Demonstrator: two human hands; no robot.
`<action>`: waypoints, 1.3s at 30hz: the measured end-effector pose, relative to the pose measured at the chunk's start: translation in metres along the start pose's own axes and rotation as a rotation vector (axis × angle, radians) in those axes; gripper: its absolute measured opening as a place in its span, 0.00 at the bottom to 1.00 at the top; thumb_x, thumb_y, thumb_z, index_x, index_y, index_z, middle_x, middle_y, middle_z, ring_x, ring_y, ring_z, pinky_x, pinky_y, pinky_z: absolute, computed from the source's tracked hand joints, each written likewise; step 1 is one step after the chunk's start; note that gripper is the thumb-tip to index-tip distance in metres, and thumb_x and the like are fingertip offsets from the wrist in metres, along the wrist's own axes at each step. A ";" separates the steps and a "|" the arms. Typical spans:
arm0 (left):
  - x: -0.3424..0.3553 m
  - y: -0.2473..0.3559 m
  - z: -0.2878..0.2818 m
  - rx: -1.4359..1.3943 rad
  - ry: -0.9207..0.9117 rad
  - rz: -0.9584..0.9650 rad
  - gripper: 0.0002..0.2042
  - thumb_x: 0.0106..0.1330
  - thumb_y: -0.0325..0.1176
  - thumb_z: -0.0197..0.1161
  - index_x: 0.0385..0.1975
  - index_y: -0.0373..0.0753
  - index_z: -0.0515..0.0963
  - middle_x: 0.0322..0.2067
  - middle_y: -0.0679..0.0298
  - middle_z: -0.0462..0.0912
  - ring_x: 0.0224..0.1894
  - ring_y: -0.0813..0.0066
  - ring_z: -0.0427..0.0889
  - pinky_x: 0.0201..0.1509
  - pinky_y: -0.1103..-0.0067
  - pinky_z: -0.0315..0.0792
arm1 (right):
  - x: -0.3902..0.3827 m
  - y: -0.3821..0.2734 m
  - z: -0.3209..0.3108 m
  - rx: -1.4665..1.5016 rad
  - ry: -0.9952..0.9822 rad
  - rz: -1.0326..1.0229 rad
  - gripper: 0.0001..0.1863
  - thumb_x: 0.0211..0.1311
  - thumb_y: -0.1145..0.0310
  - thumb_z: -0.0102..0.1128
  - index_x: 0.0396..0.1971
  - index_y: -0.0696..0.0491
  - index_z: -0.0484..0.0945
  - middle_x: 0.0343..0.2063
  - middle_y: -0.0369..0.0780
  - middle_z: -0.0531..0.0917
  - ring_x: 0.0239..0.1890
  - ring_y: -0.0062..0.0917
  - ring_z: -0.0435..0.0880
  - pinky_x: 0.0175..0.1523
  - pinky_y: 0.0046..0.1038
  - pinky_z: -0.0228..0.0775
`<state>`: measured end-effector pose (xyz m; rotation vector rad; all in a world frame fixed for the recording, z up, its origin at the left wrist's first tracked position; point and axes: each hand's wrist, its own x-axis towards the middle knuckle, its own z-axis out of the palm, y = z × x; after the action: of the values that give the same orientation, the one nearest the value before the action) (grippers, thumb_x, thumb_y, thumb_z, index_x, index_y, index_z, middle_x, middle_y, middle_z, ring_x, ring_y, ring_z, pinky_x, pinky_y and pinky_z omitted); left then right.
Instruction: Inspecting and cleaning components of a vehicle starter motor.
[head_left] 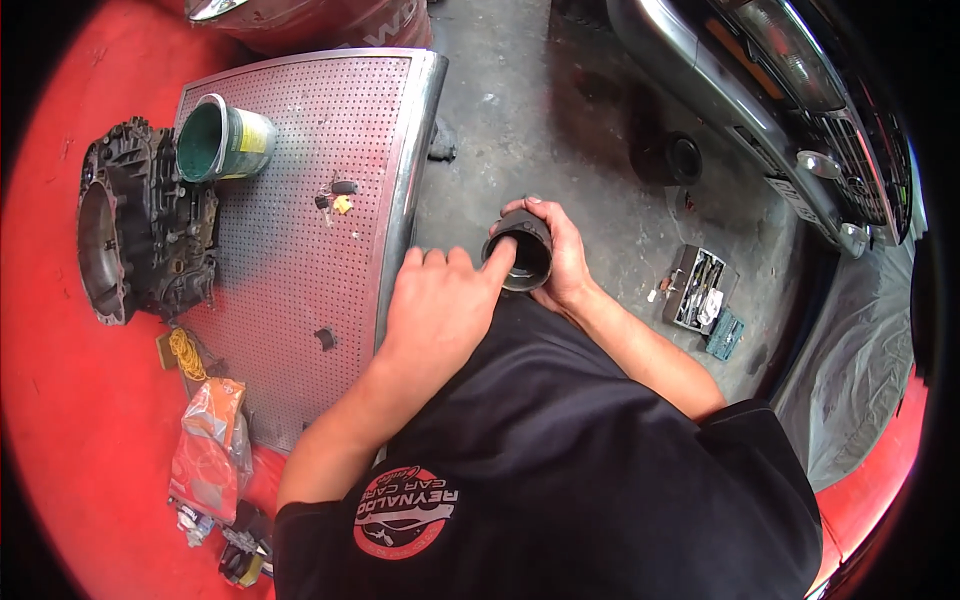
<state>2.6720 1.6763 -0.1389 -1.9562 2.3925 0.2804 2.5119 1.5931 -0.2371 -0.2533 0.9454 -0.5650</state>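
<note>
My right hand [566, 252] is wrapped round the side of a dark hollow cylindrical part [531, 222], its wide round mouth facing me. Its exact kind I cannot make out. My left hand [440, 298] reaches in from the left with the index finger stretched into that mouth, touching the inner wall near the rim. The other left fingers are loosely bent and apart from the part; the left thumb is hidden. Both hands are in front of my black shirt, just right of the metal bench edge.
The perforated metal bench [290, 260] holds a green bucket [222, 140], small dark and yellow pieces [341, 203] and a curved dark piece [325, 339]. A transmission housing [150, 225] stands at its left. Right are an open toolbox [697, 290] and a car front [800, 110].
</note>
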 end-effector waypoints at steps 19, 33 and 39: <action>0.026 0.015 0.015 -0.006 -0.064 -0.142 0.14 0.67 0.32 0.62 0.52 0.45 0.81 0.29 0.56 0.88 0.36 0.60 0.90 0.44 0.65 0.79 | 0.032 -0.002 -0.007 -0.020 -0.024 -0.032 0.21 0.75 0.52 0.51 0.45 0.56 0.81 0.36 0.46 0.87 0.39 0.35 0.87 0.48 0.37 0.82; 0.034 -0.008 0.022 -0.092 -0.191 -0.009 0.12 0.63 0.31 0.64 0.46 0.41 0.80 0.26 0.56 0.89 0.34 0.57 0.91 0.42 0.61 0.81 | 0.033 0.002 -0.005 0.027 0.043 0.072 0.21 0.75 0.55 0.50 0.39 0.58 0.82 0.34 0.44 0.87 0.36 0.32 0.86 0.47 0.34 0.81; 0.024 0.002 0.019 -0.121 -0.103 -0.038 0.09 0.64 0.31 0.63 0.43 0.40 0.81 0.22 0.60 0.88 0.29 0.61 0.91 0.40 0.63 0.79 | 0.029 0.004 -0.005 0.028 -0.067 0.148 0.18 0.73 0.57 0.53 0.38 0.57 0.82 0.34 0.42 0.87 0.37 0.31 0.87 0.48 0.35 0.81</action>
<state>2.6639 1.6566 -0.1612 -1.9802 2.3226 0.5224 2.5222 1.5800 -0.2615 -0.1745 0.8834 -0.4306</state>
